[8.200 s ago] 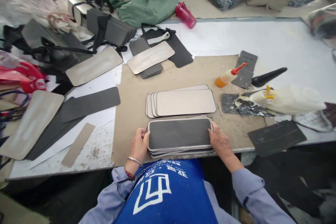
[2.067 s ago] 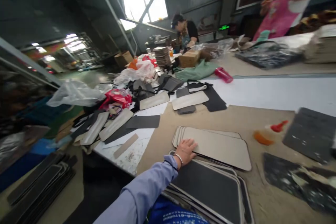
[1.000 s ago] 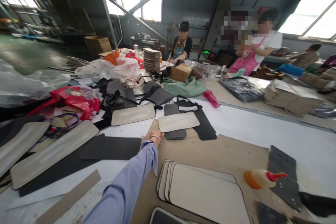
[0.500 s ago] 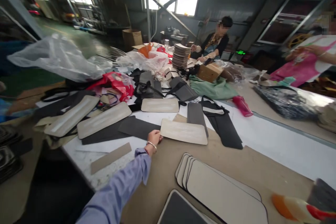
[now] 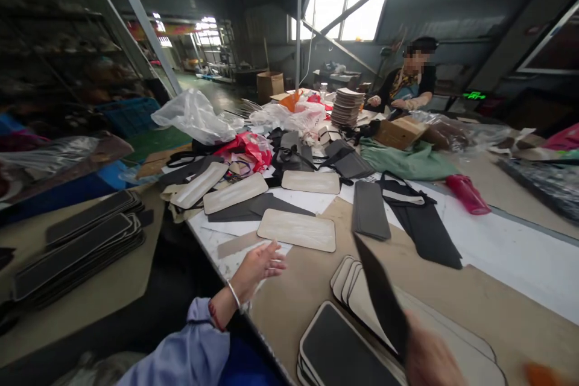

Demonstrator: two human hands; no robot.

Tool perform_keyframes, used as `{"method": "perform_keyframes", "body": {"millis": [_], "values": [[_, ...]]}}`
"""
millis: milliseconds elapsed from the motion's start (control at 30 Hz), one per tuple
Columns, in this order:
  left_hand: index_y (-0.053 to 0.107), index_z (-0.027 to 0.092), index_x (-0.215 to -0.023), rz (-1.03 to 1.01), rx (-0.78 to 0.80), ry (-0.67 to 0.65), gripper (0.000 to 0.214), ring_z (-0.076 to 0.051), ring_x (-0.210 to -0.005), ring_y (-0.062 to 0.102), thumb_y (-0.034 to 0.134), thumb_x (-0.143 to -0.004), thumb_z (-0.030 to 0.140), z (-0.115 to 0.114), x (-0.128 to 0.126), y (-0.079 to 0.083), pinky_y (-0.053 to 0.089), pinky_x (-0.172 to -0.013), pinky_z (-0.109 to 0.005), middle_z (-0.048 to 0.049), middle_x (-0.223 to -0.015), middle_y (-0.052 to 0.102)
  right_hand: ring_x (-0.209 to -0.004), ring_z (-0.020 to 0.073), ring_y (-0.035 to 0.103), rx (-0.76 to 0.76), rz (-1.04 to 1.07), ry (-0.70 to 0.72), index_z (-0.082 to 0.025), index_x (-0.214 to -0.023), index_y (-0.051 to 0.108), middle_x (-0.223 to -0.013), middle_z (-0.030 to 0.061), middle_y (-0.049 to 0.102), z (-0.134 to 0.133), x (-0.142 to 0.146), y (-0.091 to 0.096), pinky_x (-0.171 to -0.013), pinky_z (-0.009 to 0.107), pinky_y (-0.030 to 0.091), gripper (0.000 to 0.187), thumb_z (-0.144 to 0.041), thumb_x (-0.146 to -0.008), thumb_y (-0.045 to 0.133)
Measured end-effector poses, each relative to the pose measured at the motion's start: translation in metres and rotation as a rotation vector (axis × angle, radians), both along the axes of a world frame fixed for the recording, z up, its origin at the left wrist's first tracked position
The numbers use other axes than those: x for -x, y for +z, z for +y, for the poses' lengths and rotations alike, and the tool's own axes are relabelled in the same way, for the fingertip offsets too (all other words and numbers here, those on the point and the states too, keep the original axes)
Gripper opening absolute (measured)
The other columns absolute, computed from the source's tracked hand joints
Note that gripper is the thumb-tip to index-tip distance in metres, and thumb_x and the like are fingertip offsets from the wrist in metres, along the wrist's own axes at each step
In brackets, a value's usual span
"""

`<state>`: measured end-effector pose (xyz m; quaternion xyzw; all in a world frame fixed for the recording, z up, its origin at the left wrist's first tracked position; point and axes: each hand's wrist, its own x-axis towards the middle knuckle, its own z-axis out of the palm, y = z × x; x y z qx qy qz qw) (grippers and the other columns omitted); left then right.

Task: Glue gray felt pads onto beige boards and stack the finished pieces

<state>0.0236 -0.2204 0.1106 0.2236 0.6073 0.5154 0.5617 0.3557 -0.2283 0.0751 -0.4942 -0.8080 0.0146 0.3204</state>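
My left hand (image 5: pixel 259 268) is open above the table's near edge, its fingers loosely apart and holding nothing. Just beyond its fingertips lies a beige rounded panel (image 5: pixel 296 230) with whitish streaks. My right hand (image 5: pixel 432 353), blurred by motion, grips a thin dark grey panel (image 5: pixel 382 292) that stands tilted on edge. Under that panel is a fanned stack of beige panels (image 5: pixel 456 319), partly covered. Nearer to me, a stack of dark grey panels with pale rims (image 5: pixel 348 344) rests on the brown table covering.
Streaked beige panels (image 5: pixel 311 182) lie farther back beside dark strips (image 5: pixel 371 210). A pink cup (image 5: pixel 468 194), green cloth (image 5: pixel 407 158) and plastic bags are behind. Another table at left bears stacked dark panels (image 5: pixel 76 253). A co-worker (image 5: pixel 409 81) sits across the table.
My left hand has let go of the streaked beige panel's corner and drawn back toward me. My right hand has come into view with a dark grey panel. The camera has turned left.
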Motion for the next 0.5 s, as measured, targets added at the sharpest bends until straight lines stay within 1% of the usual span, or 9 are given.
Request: {"method": "perform_keyframes", "body": {"millis": [67, 133, 233, 267, 333, 367, 400, 433, 500], "values": [[0.057, 0.014, -0.101, -0.293, 0.016, -0.111, 0.063, -0.022, -0.076, 0.065, 0.052, -0.067, 0.067, -0.012, -0.015, 0.016, 0.051, -0.071, -0.036, -0.0141, -0.093, 0.066, -0.077, 0.0188, 0.054, -0.068, -0.106, 0.053, -0.023, -0.123, 0.049, -0.084, 0.0065, 0.062, 0.008, 0.040, 0.001, -0.068, 0.032, 0.046, 0.037, -0.021, -0.090, 0.032], [0.058, 0.014, -0.100, -0.418, 0.061, -0.151, 0.059, -0.023, -0.075, 0.065, 0.055, -0.068, 0.064, -0.013, -0.014, 0.025, 0.052, -0.070, -0.039, -0.0126, -0.091, 0.067, -0.075, 0.0196, 0.054, -0.128, -0.231, 0.180, -0.020, -0.123, 0.049, -0.082, 0.0071, 0.063, 0.014, 0.082, 0.004, -0.066, 0.032, 0.045, 0.038, -0.016, -0.088, 0.033], [0.062, 0.013, -0.088, -0.328, 0.151, -0.120, 0.036, -0.018, -0.065, 0.063, 0.071, -0.064, 0.039, -0.003, 0.013, 0.024, 0.052, -0.061, -0.031, -0.0078, -0.077, 0.069, -0.074, 0.0201, 0.054, -0.124, -0.281, 0.285, -0.018, -0.120, 0.052, -0.083, 0.0079, 0.064, 0.016, 0.129, 0.011, -0.062, 0.032, 0.045, 0.037, -0.015, -0.088, 0.033], [0.063, 0.012, -0.085, -0.291, 0.178, -0.114, 0.033, -0.017, -0.062, 0.062, 0.073, -0.061, 0.032, 0.002, 0.025, 0.022, 0.051, -0.060, -0.029, -0.0072, -0.073, 0.069, -0.075, 0.0199, 0.054, -0.077, -0.257, 0.305, -0.018, -0.120, 0.052, -0.084, 0.0075, 0.064, 0.015, 0.139, 0.011, -0.064, 0.032, 0.046, 0.037, -0.016, -0.088, 0.034], [0.064, 0.010, -0.085, -0.282, 0.191, -0.142, 0.033, -0.018, -0.064, 0.063, 0.075, -0.058, 0.026, 0.009, 0.050, 0.019, 0.051, -0.061, -0.027, -0.0081, -0.073, 0.069, -0.084, 0.0193, 0.056, 0.100, -0.144, 0.323, -0.021, -0.121, 0.051, -0.093, 0.0068, 0.064, 0.012, 0.151, 0.008, -0.073, 0.032, 0.048, 0.036, -0.023, -0.089, 0.037], [0.065, 0.010, -0.087, -0.309, 0.184, -0.173, 0.035, -0.019, -0.068, 0.064, 0.075, -0.058, 0.027, 0.012, 0.063, 0.018, 0.051, -0.063, -0.028, -0.0091, -0.076, 0.070, -0.090, 0.0191, 0.056, 0.216, -0.048, 0.281, -0.022, -0.121, 0.051, -0.099, 0.0067, 0.064, 0.011, 0.154, 0.004, -0.079, 0.033, 0.048, 0.035, -0.028, -0.089, 0.038], [0.065, 0.011, -0.089, -0.347, 0.180, -0.212, 0.037, -0.021, -0.072, 0.065, 0.075, -0.058, 0.027, 0.016, 0.075, 0.019, 0.052, -0.066, -0.030, -0.0098, -0.080, 0.070, -0.095, 0.0192, 0.056, 0.343, 0.067, 0.187, -0.023, -0.120, 0.052, -0.104, 0.0068, 0.063, 0.011, 0.157, -0.001, -0.084, 0.034, 0.047, 0.036, -0.033, -0.089, 0.038], [0.065, 0.011, -0.091, -0.386, 0.181, -0.254, 0.039, -0.023, -0.075, 0.065, 0.076, -0.057, 0.028, 0.019, 0.087, 0.020, 0.052, -0.068, -0.031, -0.0102, -0.083, 0.070, -0.099, 0.0197, 0.056, 0.475, 0.198, 0.053, -0.023, -0.119, 0.053, -0.107, 0.0075, 0.062, 0.011, 0.160, -0.007, -0.087, 0.035, 0.046, 0.038, -0.039, -0.088, 0.038], [0.066, 0.013, -0.095, -0.459, 0.198, -0.328, 0.042, -0.025, -0.079, 0.065, 0.076, -0.057, 0.028, 0.028, 0.107, 0.024, 0.053, -0.070, -0.034, -0.0100, -0.085, 0.070, -0.101, 0.0215, 0.057, 0.736, 0.479, -0.268, -0.022, -0.117, 0.055, -0.110, 0.0095, 0.061, 0.013, 0.169, -0.020, -0.086, 0.037, 0.047, 0.046, -0.050, -0.086, 0.036]]}}
